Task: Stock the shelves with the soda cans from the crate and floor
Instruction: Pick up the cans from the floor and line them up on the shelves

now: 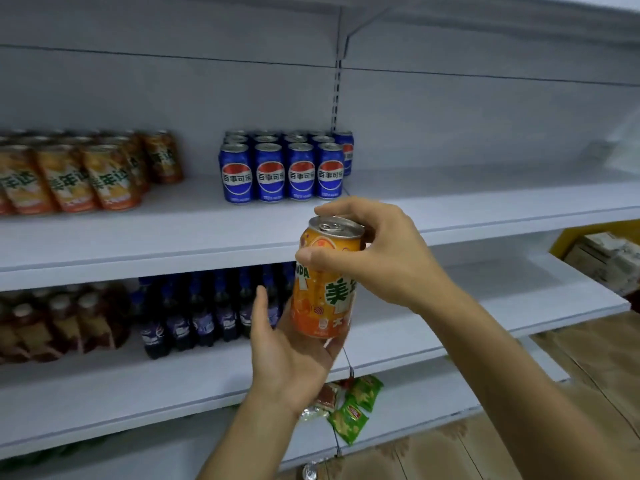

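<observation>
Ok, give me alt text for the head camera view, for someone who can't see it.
Two hands hold an orange can before white shelves: the right hand grips its top, the left hand cups its base. On the upper shelf stand orange cans at left and blue cans in the centre; dark bottles fill the shelf below.

Dark bottles (194,317) fill the lower shelf; green snack packets (349,414) hang below.

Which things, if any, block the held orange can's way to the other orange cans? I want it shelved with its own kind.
Nothing visible does. The orange can is below the shelf edge; bare shelf lies beside the orange cans.
</observation>
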A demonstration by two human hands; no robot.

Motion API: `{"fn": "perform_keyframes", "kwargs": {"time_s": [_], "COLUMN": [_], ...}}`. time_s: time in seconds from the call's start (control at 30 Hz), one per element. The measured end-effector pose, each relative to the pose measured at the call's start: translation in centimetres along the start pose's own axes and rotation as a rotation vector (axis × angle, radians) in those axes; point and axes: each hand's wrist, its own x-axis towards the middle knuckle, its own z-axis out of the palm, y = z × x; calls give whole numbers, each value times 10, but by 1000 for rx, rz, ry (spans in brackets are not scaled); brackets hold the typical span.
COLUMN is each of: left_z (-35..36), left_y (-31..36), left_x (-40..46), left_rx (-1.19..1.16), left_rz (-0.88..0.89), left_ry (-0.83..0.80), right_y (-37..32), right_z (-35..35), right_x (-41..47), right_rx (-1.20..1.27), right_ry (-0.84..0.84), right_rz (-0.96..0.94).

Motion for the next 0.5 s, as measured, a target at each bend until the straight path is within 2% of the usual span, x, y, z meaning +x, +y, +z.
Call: {"fn": "perform_keyframes", "kwargs": {"time_s": [0.17,0.27,0.5], "left_z": [13,11,-6], "left_y": [2,15,69], "left_x": [-3,-5,-7], "left_rx": [39,-25,-105], "left_rz": [66,86,153], "left_ry": [96,157,164], "right_y": [-6,-13,-42], "right_z": [19,26,41], "right_x": [16,25,61], "right_rx": [-17,-20,-48], "right_ry": [7,-96,-248], "right_rz": [-27,-75,-211]}}
